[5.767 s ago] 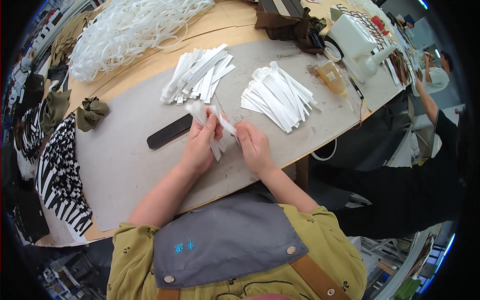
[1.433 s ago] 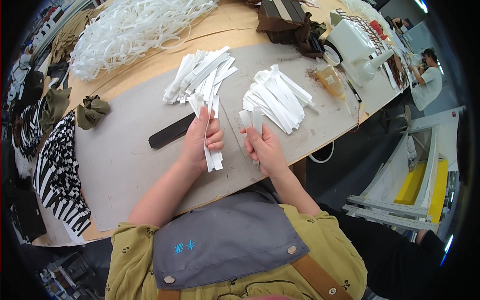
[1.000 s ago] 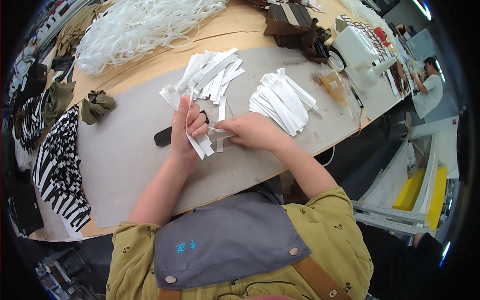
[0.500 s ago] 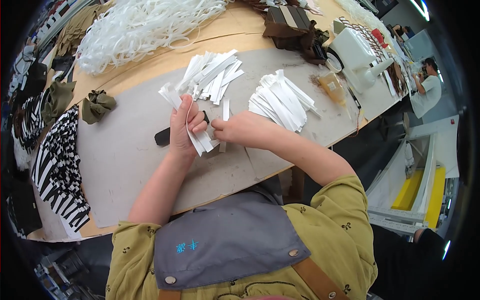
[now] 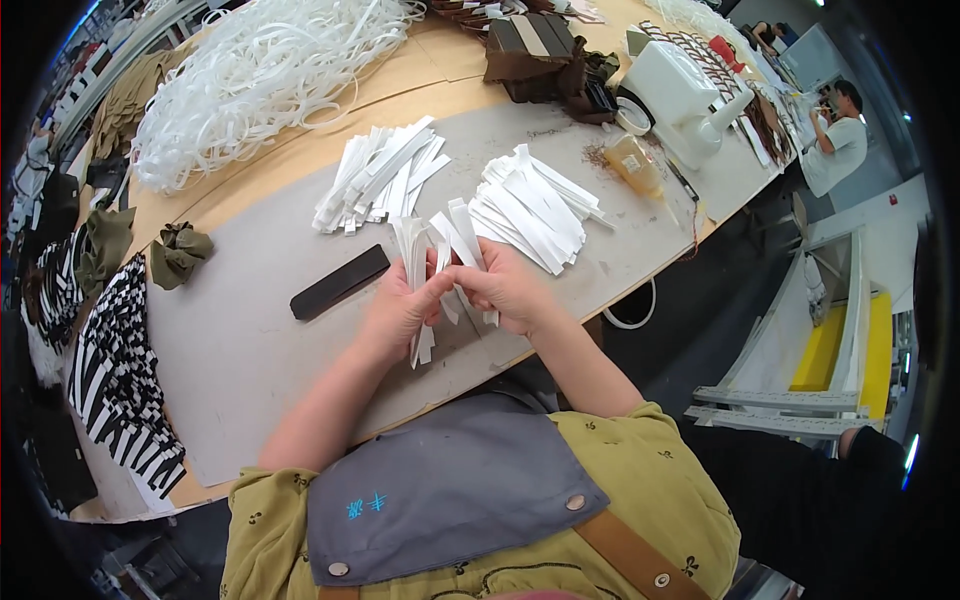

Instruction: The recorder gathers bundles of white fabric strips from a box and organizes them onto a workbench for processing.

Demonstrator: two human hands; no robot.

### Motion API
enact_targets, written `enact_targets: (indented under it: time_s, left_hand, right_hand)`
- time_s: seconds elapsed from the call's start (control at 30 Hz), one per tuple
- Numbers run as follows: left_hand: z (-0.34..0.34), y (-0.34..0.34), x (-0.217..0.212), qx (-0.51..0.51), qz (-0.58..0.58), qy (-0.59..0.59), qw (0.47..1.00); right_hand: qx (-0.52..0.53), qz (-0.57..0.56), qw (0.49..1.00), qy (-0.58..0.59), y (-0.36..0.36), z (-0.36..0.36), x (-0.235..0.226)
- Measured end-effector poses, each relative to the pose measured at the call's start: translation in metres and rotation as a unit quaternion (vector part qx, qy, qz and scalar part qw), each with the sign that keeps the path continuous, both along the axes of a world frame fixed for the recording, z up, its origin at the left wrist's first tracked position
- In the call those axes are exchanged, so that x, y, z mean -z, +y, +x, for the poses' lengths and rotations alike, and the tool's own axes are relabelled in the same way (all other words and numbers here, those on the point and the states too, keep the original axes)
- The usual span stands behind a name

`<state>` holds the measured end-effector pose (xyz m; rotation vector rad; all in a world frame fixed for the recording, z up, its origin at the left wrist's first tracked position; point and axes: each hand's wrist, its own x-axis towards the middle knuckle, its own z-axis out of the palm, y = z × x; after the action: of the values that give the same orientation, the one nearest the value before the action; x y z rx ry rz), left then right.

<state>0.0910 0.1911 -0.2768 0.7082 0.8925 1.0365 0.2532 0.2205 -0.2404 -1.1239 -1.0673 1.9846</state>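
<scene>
A bundle of white strips [image 5: 411,245] stands upright in my left hand [image 5: 400,305], whose fingers are closed round it. Close beside it, my right hand [image 5: 505,288] grips a few more white strips [image 5: 462,232] that stick up past its fingers. The two hands nearly meet, and the thumbs and strips overlap between them. Beyond my left hand lies one loose pile of white strips [image 5: 375,178]. A second pile of white strips [image 5: 530,210] lies just past my right hand. Left of my hands, a long black bar [image 5: 340,284] rests on the grey table cover [image 5: 240,345].
A heap of white tape [image 5: 260,85] fills the far left. Black-and-white striped pieces [image 5: 120,370] and a crumpled olive cloth [image 5: 180,253] lie at left. Toward the far right stand a white machine [image 5: 675,100], a yellowish bottle [image 5: 635,167] and dark brown pieces [image 5: 530,55]. A person [image 5: 838,145] works beyond.
My right hand has come to my left and now holds strips too. Both hands sit lower, nearer my body. The black bar shows in full. The view has shifted slightly.
</scene>
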Motion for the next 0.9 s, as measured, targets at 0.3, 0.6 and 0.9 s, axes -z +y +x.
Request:
enact_targets:
  time_s: [0.3,0.6,0.9]
  left_hand:
    - [-0.007,0.003,0.000,-0.057,-0.041,-0.043,0.997]
    - [-0.001,0.004,-0.009,-0.022,-0.053,0.006,0.998]
    - [-0.005,0.004,0.001,-0.120,0.040,-0.017,0.992]
  right_hand:
    - [0.061,-0.090,0.984,0.141,-0.008,0.010,0.015]
    - [0.041,0.153,0.987,-0.039,-0.018,-0.008,0.027]
    - [0.075,0.024,0.996,0.048,-0.019,0.006,0.023]
